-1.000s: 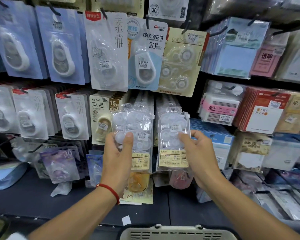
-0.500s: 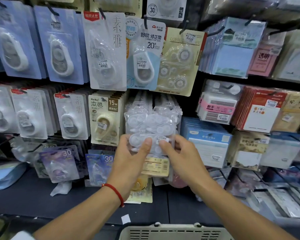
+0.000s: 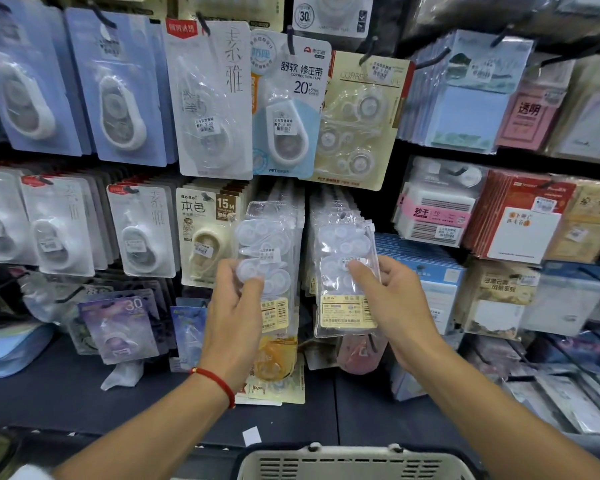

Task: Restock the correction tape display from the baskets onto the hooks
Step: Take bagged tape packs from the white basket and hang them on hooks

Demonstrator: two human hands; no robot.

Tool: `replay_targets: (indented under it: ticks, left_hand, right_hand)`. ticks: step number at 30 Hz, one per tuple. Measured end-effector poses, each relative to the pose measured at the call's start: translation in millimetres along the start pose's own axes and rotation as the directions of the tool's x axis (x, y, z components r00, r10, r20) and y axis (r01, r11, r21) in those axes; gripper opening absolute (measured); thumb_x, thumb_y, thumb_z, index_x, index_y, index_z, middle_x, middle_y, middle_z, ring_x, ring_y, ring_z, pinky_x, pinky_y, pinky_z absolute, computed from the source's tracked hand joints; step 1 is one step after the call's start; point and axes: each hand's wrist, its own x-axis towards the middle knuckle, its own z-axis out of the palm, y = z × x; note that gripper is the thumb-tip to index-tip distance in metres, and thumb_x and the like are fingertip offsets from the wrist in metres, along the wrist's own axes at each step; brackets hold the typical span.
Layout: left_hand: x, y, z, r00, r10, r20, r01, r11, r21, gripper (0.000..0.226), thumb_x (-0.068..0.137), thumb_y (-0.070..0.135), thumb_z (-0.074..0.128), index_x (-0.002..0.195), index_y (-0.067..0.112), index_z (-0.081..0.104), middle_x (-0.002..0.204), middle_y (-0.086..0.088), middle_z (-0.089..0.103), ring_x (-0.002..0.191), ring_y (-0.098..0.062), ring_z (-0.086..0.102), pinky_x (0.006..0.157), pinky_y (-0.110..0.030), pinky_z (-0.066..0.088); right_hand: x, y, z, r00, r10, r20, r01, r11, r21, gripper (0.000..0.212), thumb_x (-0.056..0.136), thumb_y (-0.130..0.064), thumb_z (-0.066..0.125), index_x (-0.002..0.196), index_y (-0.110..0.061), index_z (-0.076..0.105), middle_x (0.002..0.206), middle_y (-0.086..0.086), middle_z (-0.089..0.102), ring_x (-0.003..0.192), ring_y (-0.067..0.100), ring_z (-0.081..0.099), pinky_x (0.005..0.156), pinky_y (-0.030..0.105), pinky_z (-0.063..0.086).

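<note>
Two clear multi-packs of white correction tape with yellow labels are in front of the middle row of hooks. My left hand [image 3: 234,318] pinches the left pack [image 3: 269,251] by its lower half, thumb across the front. My right hand [image 3: 392,299] grips the right pack [image 3: 345,282] along its right edge, thumb on its price sticker. Each pack lies against a stack of the same packs hanging behind it; whether either pack is on its hook is unclear. A grey basket [image 3: 354,462] shows at the bottom edge.
Carded correction tapes fill the hooks to the left and above, such as a beige 15M card [image 3: 205,233] and a blue 20 m card [image 3: 288,109]. Sticky-note packs [image 3: 465,98] hang on the right. A dark shelf [image 3: 84,393] runs below the display.
Half a second ago both hands held the packs together at the centre. They have since moved apart, the left pack toward the left stack and the right pack toward the right stack.
</note>
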Motion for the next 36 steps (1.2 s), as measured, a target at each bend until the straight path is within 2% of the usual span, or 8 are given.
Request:
replay_targets:
  ticks: [4,7,11,15,25,30,33,36]
  left_hand:
    - [2.5,-2.5,-0.1,0.993,0.091,0.068,-0.093,0.995,0.024,0.013,0.106,0.024,0.054,0.101,0.035,0.059,0.098,-0.006,0.067,0.089,-0.020,0.067,0.081,-0.046,0.056]
    - [-0.4,-2.2,4.5,0.969,0.034,0.246,-0.023,0.998,-0.051,0.023,0.104,0.013,0.061,0.118,0.030,0.063,0.111,0.003,0.075,0.104,-0.013,0.072,0.082,-0.024,0.059]
    - [-6.7,-4.4,13.8,0.943,-0.024,0.333,0.028,1.000,-0.007,0.042,0.099,0.004,0.066,0.132,0.028,0.058,0.115,-0.008,0.073,0.107,-0.023,0.072,0.093,-0.029,0.060]
    - [-7.7,-6.1,13.9,0.931,-0.072,0.357,0.054,0.997,0.060,0.047,0.099,0.006,0.067,0.139,0.027,0.055,0.112,-0.013,0.069,0.105,-0.033,0.070,0.090,-0.044,0.062]
    - [-8.4,-5.4,16.0,0.919,-0.048,0.391,0.038,0.999,0.035,0.052,0.095,0.002,0.071,0.140,0.024,0.055,0.109,-0.009,0.068,0.085,-0.018,0.072,0.077,-0.035,0.066]
    - [8.3,-23.4,9.5,0.924,0.162,0.347,-0.340,0.763,0.549,0.060,0.092,0.006,0.068,0.148,0.020,0.051,0.143,0.004,0.056,0.134,-0.012,0.051,0.117,-0.017,0.033]
    - [24.2,-31.4,10.9,0.889,0.246,0.385,-0.448,0.637,0.628,0.066,0.088,0.002,0.066,0.150,0.017,0.049,0.155,0.000,0.043,0.147,-0.018,0.034,0.114,-0.003,0.008]
    - [34.7,-43.9,18.1,0.873,0.216,0.437,-0.479,0.541,0.691,0.076,0.086,0.009,0.068,0.156,0.018,0.039,0.166,-0.001,0.024,0.152,-0.021,0.021,0.124,-0.026,0.024]
  right_hand:
    - [-4.7,3.0,-0.6,0.953,-0.287,-0.101,0.223,0.885,-0.409,0.044,0.100,-0.041,0.065,0.139,-0.027,0.051,0.126,-0.015,0.052,0.113,0.005,0.054,0.094,0.024,0.043]
    - [-7.6,2.4,6.8,0.969,-0.190,0.155,0.227,0.937,-0.266,0.022,0.100,-0.043,0.066,0.118,-0.031,0.065,0.108,-0.021,0.069,0.098,-0.005,0.063,0.083,0.017,0.048]
    - [-10.3,6.2,13.2,0.979,-0.091,0.181,0.101,0.994,-0.045,0.007,0.103,-0.027,0.065,0.109,-0.025,0.069,0.101,-0.003,0.080,0.094,0.015,0.077,0.082,0.039,0.063]
    - [-4.8,4.3,9.1,0.998,0.010,0.065,-0.017,0.994,0.111,0.011,0.106,-0.021,0.060,0.111,-0.019,0.070,0.098,0.001,0.081,0.086,0.016,0.079,0.063,0.027,0.059]
    - [3.8,2.8,3.9,1.000,-0.029,-0.010,0.029,0.998,-0.049,0.017,0.105,-0.035,0.062,0.113,-0.021,0.067,0.099,0.001,0.080,0.085,0.013,0.077,0.074,0.042,0.063]
    - [4.0,27.9,9.9,0.796,-0.598,0.091,0.472,0.520,-0.712,0.051,0.099,-0.027,0.067,0.146,-0.017,0.051,0.148,0.005,0.048,0.133,0.023,0.048,0.106,0.043,0.046]
    - [13.1,43.2,19.9,0.777,-0.519,0.356,0.551,0.289,-0.783,0.060,0.098,-0.026,0.069,0.154,-0.015,0.051,0.167,0.011,0.037,0.152,0.033,0.038,0.115,0.050,0.041]
    - [21.4,51.9,25.9,0.793,-0.455,0.406,0.532,0.191,-0.825,0.075,0.089,-0.012,0.071,0.159,-0.012,0.045,0.173,0.010,0.023,0.159,0.030,0.027,0.121,0.052,0.038]
